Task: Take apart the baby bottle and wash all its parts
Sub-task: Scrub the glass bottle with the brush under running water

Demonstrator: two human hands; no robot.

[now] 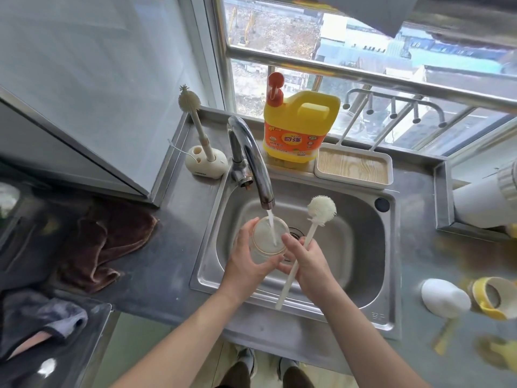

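Note:
My left hand [246,261] grips the clear bottle body [267,238] over the steel sink [361,278], mouth up under the running tap [251,161]. Water streams into the bottle. My right hand [305,261] holds the handle of a white bottle brush [321,210], its bristled head raised beside the bottle, and its fingertips touch the bottle's rim. On the counter at the right lie a white cap [444,301] and a yellow collar ring [492,301].
A yellow detergent jug [299,127] and a wood-lined tray [354,169] stand behind the sink. A second brush in a white stand [205,161] is left of the tap. A brown cloth [106,242] lies on the left counter. A white appliance [486,200] sits at far right.

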